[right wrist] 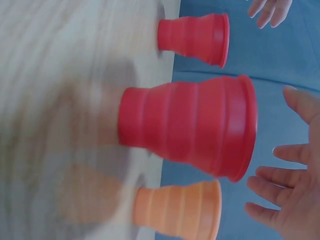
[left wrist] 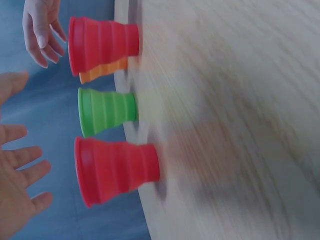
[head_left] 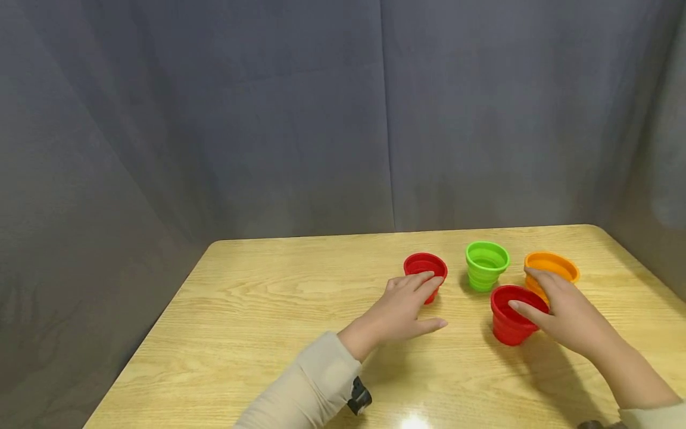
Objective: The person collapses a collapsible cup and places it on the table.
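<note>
Four collapsible-style ribbed cups would be one too many to count, so several stand upright on the wooden table. My left hand (head_left: 402, 310) hovers by the left red cup (head_left: 422, 262), fingers spread and overlapping it in the head view; the left wrist view shows a gap between fingertips and rim. Over the front right red cup (head_left: 511, 328) my right hand (head_left: 570, 313) hangs with its fingers apart, and the right wrist view shows it off the rim. Neither hand holds anything. Between and behind these is a green cup (head_left: 484, 271); an orange cup (head_left: 554, 265) sits partly hidden behind the right hand and red cup.
The light wooden table (head_left: 257, 310) reaches back to a dark grey curtain (head_left: 300, 131), which also closes off both sides. A black wrist camera (head_left: 359, 396) sits below my left sleeve (head_left: 311, 381), close over the table.
</note>
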Demonstrator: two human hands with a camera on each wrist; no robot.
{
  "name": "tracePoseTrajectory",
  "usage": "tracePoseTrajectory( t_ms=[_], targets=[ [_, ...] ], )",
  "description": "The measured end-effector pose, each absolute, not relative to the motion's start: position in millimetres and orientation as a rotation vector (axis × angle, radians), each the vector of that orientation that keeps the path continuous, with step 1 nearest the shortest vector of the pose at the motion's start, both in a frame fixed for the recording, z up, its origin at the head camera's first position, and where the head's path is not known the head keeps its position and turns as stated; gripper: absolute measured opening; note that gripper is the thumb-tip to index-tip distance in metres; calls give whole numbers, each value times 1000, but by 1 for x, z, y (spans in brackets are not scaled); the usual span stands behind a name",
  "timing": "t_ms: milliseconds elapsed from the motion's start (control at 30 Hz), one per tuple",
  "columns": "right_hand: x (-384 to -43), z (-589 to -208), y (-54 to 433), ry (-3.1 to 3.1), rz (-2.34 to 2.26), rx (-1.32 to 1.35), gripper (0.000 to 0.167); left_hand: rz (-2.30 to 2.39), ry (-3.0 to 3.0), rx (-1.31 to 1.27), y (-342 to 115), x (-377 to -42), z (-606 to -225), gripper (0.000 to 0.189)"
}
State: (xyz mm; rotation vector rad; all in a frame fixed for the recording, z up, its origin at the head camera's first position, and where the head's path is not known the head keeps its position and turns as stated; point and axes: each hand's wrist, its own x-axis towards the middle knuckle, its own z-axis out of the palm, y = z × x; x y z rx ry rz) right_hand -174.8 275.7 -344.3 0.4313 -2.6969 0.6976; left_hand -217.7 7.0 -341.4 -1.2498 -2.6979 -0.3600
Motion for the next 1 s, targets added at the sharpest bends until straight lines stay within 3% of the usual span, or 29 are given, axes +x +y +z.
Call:
tracePoseTrajectory(
  t_ms=[567,1000],
  targets=[
    [-164,-362,298,-2759,917,272,58,-677,-2777,-1355,42,-214,-352,61],
    [-165,-380,315,-2815,1229,353,52,-925,-2849,-1254,70,-219,-373,61]
  ],
)
